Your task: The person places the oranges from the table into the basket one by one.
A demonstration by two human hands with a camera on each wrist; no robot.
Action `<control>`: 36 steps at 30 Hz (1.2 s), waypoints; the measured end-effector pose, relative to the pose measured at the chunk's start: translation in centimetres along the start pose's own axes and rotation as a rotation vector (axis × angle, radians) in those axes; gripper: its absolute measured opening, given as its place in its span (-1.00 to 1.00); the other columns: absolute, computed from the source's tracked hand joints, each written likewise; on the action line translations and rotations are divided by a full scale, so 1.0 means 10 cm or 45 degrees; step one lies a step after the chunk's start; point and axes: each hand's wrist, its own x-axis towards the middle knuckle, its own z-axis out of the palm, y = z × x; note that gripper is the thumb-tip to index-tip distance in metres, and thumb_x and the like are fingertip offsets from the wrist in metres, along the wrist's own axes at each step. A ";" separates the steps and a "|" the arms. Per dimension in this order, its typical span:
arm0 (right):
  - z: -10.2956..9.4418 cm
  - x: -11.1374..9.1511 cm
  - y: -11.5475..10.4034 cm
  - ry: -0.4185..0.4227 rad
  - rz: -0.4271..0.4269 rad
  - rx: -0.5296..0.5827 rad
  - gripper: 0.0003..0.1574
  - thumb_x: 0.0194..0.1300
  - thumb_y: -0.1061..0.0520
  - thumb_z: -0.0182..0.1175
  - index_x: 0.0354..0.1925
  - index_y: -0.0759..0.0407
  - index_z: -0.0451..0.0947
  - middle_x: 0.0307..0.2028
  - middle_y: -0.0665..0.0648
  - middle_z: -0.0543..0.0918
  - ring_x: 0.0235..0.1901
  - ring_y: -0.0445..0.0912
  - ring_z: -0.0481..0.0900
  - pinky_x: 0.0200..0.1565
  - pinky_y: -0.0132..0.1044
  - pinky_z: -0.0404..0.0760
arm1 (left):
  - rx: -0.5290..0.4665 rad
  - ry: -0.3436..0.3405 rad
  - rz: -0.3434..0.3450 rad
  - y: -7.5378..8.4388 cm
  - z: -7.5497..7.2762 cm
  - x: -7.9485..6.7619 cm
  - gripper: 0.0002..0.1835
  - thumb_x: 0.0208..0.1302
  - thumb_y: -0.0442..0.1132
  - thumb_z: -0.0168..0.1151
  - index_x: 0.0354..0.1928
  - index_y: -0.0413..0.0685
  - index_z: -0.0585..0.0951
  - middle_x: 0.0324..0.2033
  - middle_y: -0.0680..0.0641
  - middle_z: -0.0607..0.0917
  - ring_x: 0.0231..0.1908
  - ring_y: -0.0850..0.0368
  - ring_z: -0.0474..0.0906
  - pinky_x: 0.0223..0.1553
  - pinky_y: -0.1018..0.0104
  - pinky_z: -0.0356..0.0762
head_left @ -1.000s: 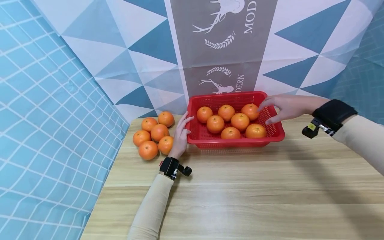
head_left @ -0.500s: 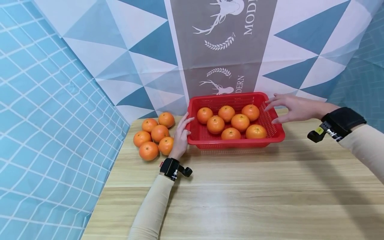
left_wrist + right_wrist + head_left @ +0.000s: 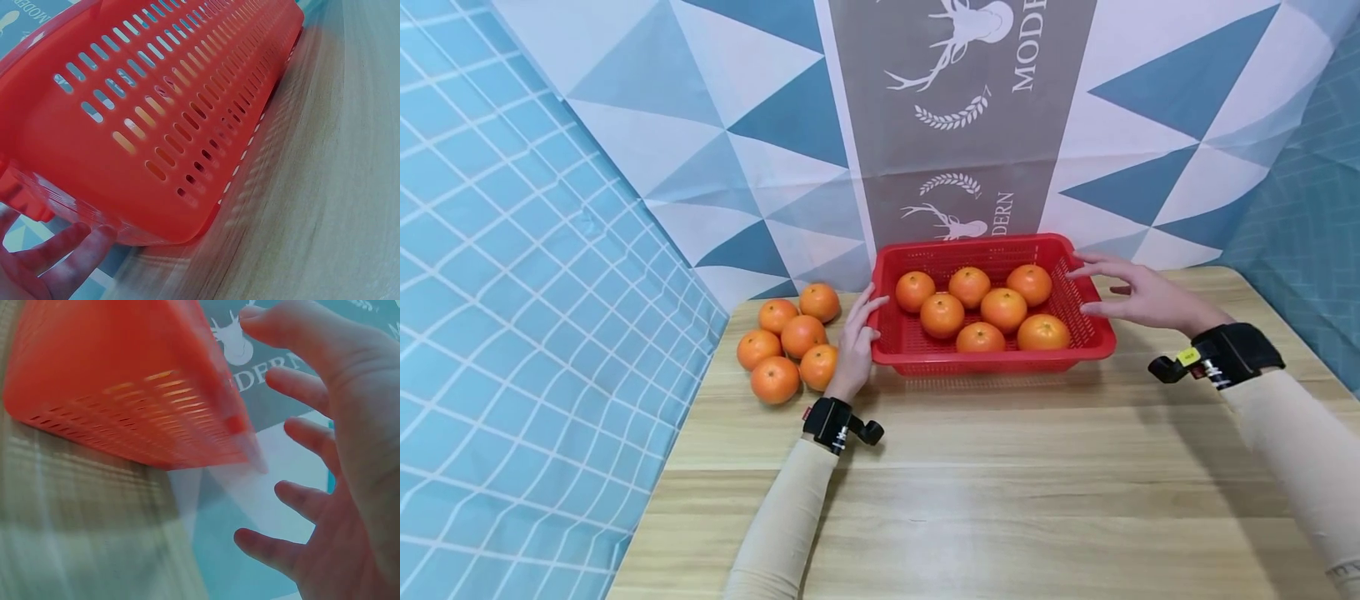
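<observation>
A red plastic basket (image 3: 992, 358) stands against the back wall with several mandarin oranges (image 3: 1003, 309) in it. My left hand (image 3: 852, 350) lies at the basket's left end, fingers extended along the rim. In the left wrist view two fingertips (image 3: 94, 240) touch the outside of the end wall under the rim. My right hand (image 3: 1142, 296) is at the basket's right end, fingers spread and thumb apart. In the right wrist view a gap shows between those fingers (image 3: 300, 387) and the basket's slotted end wall (image 3: 169, 394). Nothing is between the right fingers.
Several more oranges (image 3: 802, 337) sit in a cluster on the wooden table (image 3: 940, 492), just left of my left hand. A patterned cloth wall (image 3: 955, 108) rises behind the basket. A blue tiled-print sheet (image 3: 527, 292) hangs along the left side.
My right hand has moved out from over the basket's inside, to the right, and then lowered beside its right rim. My left hand and the oranges have stayed put.
</observation>
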 end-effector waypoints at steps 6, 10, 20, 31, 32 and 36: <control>0.13 -0.03 0.15 0.074 0.022 0.061 -0.22 0.46 0.12 0.46 0.56 0.15 0.55 0.79 0.31 0.20 0.67 0.35 0.20 0.13 -0.49 0.69 | -0.055 0.012 0.018 -0.07 0.01 0.02 -0.29 0.33 -0.39 -0.13 0.52 -0.27 0.58 0.80 -0.05 0.27 0.80 -0.21 0.14 0.79 -0.32 0.16; 0.21 -0.05 0.19 0.096 0.035 0.114 -0.27 0.51 0.13 0.41 0.56 0.16 0.55 0.80 0.26 0.22 0.70 0.34 0.19 0.00 -0.72 0.55 | -0.086 0.022 0.044 -0.14 0.02 0.02 -0.28 0.30 -0.37 -0.12 0.50 -0.29 0.59 0.79 -0.06 0.29 0.80 -0.22 0.15 0.80 -0.34 0.12; 0.43 -0.05 0.28 0.238 0.008 0.229 -0.36 0.56 0.16 0.35 0.52 0.23 0.59 0.81 0.17 0.21 0.74 0.32 0.13 0.01 -0.77 0.58 | -0.050 0.021 0.027 -0.07 0.00 0.02 -0.30 0.35 -0.37 -0.13 0.51 -0.23 0.60 0.79 -0.05 0.29 0.79 -0.20 0.17 0.76 -0.34 0.21; 0.66 -0.09 0.35 0.329 -0.092 0.456 -0.42 0.69 0.14 0.16 0.54 0.25 0.53 0.84 0.15 0.11 0.82 0.19 -0.02 0.13 -0.76 0.59 | 0.015 0.004 0.009 0.02 0.01 -0.01 -0.30 0.39 -0.44 -0.17 0.54 -0.24 0.57 0.80 -0.07 0.26 0.80 -0.20 0.15 0.77 -0.29 0.23; 0.68 -0.09 0.36 0.337 -0.097 0.490 -0.42 0.69 0.13 0.15 0.54 0.25 0.53 0.84 0.12 0.11 0.82 0.17 -0.02 0.14 -0.75 0.60 | 0.013 0.003 0.007 0.02 0.01 -0.01 -0.29 0.38 -0.45 -0.17 0.54 -0.25 0.57 0.80 -0.06 0.26 0.80 -0.20 0.15 0.78 -0.29 0.22; 0.74 -0.07 0.39 0.366 -0.122 0.641 -0.44 0.71 0.14 0.12 0.54 0.23 0.54 0.84 0.07 0.10 0.81 0.11 -0.02 0.15 -0.69 0.65 | -0.019 0.006 -0.001 0.01 0.01 -0.01 -0.29 0.36 -0.42 -0.16 0.53 -0.25 0.58 0.81 -0.05 0.25 0.80 -0.19 0.15 0.78 -0.28 0.21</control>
